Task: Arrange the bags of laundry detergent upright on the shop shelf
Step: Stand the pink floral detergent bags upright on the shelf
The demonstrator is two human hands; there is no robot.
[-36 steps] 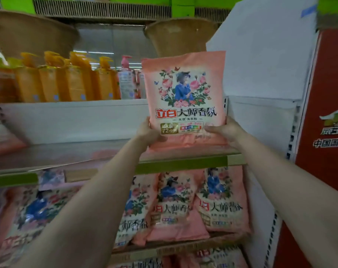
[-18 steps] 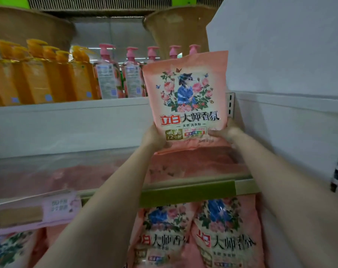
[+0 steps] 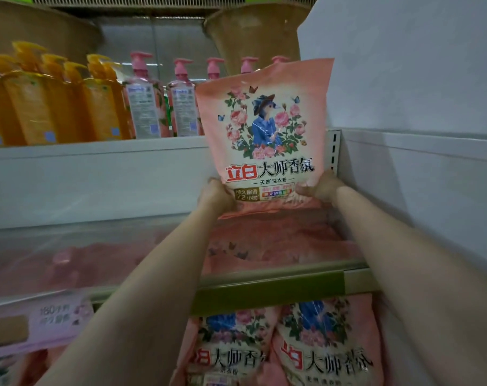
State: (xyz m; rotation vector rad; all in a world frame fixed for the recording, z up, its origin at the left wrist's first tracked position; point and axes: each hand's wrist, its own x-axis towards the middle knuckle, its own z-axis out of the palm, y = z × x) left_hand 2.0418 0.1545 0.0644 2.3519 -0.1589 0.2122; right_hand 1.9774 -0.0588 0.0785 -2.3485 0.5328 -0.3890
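So I'm watching the head feed and both hands are up on the middle shelf [image 3: 69,263] with one pink detergent bag [image 3: 267,135]. The left hand [image 3: 216,197] has the bottom left corner and the right hand [image 3: 321,188] has the bottom right, fingers clamped on the bag from both sides, thumbs over the front near the label strip. I think grabbing it low like that is the point: a powder bag is floppy, so pinching the base lets you flatten the bottom and square it up so it stands by itself.

The bag is upright, print facing out, at the far right end of the shelf, right next to the slotted upright post [image 3: 333,151] and the white side panel [image 3: 418,176]. Its bottom edge looks down on the shelf surface or just about there; the glossy shelf reflects the pink, so I can't tell exactly. Tucking it into the corner makes sense, the wall gives it something to lean on.

The rest of that shelf looks bare to the left. More of the same bags [image 3: 328,344] sit on the shelf below, slumped back. Orange bottles [image 3: 55,107] and pink pump bottles [image 3: 145,107] are one shelf up, not in the way.

Main risk I see is the bag folding forward when the hands let go.
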